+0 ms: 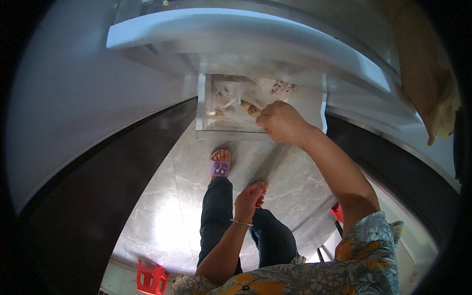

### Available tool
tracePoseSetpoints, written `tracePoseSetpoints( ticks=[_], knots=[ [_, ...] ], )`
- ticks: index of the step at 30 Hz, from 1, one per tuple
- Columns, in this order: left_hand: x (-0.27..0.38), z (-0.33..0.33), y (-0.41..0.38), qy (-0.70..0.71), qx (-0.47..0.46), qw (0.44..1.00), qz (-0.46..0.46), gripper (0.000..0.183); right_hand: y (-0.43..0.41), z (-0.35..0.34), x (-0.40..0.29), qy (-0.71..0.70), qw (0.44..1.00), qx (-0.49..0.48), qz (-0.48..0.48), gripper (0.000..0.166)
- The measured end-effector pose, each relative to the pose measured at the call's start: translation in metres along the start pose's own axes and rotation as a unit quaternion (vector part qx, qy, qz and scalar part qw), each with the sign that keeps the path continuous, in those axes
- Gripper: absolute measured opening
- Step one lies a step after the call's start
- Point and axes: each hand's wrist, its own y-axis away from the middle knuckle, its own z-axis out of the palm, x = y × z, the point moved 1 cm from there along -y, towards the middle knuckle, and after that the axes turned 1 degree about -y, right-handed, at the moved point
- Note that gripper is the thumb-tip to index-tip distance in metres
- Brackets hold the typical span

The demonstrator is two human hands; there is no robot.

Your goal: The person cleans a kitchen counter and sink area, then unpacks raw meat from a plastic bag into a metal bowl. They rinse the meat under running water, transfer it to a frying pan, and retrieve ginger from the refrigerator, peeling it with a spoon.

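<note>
A pulled-out drawer [201, 107] with a pale interior lies before me, below a curved white edge. In it are clear plastic bags [236, 90], one with light brown pieces inside, and a bag with red writing [282, 87] at the back right. My right hand [282, 121] is over the drawer's front right part, fingers bent together beside a knobbly brown piece [250, 107] that looks like ginger root; whether it grips this or the plastic is hidden. My left hand [249, 201], with a bracelet at the wrist, hangs above my right foot, its fingers curled and nothing visible in them.
Dark cabinet fronts [147, 166] flank the drawer on both sides. A white curved edge [250, 22] spans the space above it. Grey marble-look floor tiles [158, 191] lie below. A red plastic stool [151, 278] stands at the lower left. Brown cloth-like material [424, 73] hangs at the upper right.
</note>
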Motion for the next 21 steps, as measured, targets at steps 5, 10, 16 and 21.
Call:
tracePoseSetpoints(
  ticks=[5, 10, 16, 21],
  knots=[
    [-0.001, -0.002, -0.003, -0.008, 0.0, 1.0, -0.008, 0.021, 0.014, -0.017, 0.013, 0.13, 0.975, -0.135, 0.115, 0.019],
    [-0.008, -0.001, -0.003, 0.004, -0.002, 1.0, -0.008, 0.024, -0.017, -0.031, 0.006, -0.124, 0.991, 0.034, 0.041, 0.017],
    [0.001, 0.004, -0.002, -0.015, 0.0, 1.0, -0.019, 0.026, -0.073, 0.052, 0.037, -0.002, 0.977, -0.1, 0.186, 0.018],
    [-0.01, 0.0, -0.003, -0.006, 0.005, 1.0, -0.007, 0.029, -0.078, 0.082, 0.061, 0.072, 0.982, -0.065, 0.165, 0.024]
  ],
)
